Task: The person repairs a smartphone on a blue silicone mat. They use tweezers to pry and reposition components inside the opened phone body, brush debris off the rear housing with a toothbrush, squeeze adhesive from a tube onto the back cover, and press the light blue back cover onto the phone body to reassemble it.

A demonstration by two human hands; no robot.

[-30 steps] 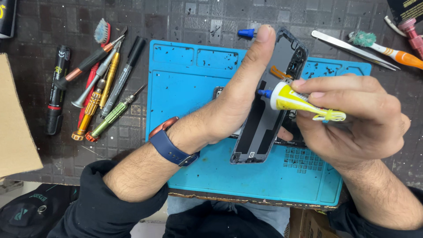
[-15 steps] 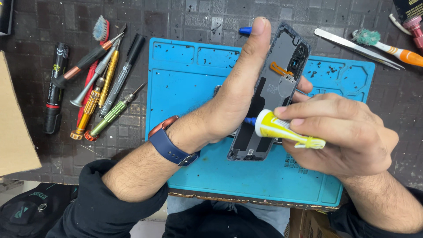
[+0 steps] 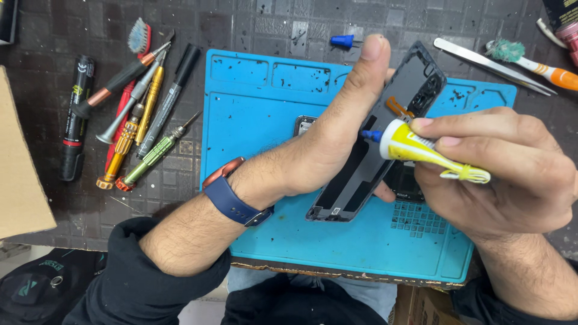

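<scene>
Dark bench [image 3: 259, 24], blue repair mat [image 3: 265, 114] at its middle. Cardboard box [image 3: 21, 174] at left edge. Left hand [image 3: 325, 144] grasps black phone back cover [image 3: 361, 174] tilted above mat centre. Right hand [image 3: 506, 168] pinches small yellow glue tube [image 3: 415, 147], blue nozzle touching cover's inside. Screwdrivers [image 3: 135, 126] left of mat; black marker with label [image 3: 75, 117] near them; blue cap [image 3: 343, 41] at far edge
</scene>
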